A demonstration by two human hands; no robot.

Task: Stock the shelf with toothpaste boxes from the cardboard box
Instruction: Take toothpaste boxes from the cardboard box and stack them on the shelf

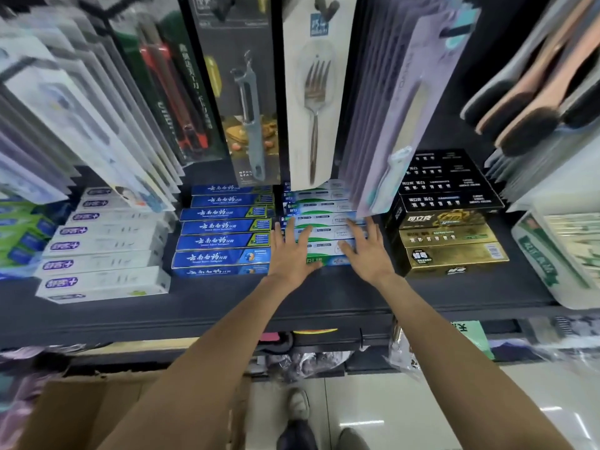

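A stack of white-and-green toothpaste boxes (pixel 324 219) lies in the middle of the dark shelf (pixel 194 306). My left hand (pixel 290 254) rests flat on the front boxes of that stack, fingers spread. My right hand (pixel 365 251) lies flat on the stack's right side, fingers also spread. Neither hand grips a box. The brown cardboard box (pixel 81 407) sits at the bottom left on the floor, partly hidden by my left forearm; its contents are not visible.
Blue toothpaste boxes (pixel 224 235) lie left of the stack, white ones (pixel 104 245) further left, black and gold ones (pixel 448 228) on the right. Hanging packs of a peeler (pixel 246 118) and fork (pixel 315 102) dangle just above. My shoes (pixel 298 417) stand on the tiled floor.
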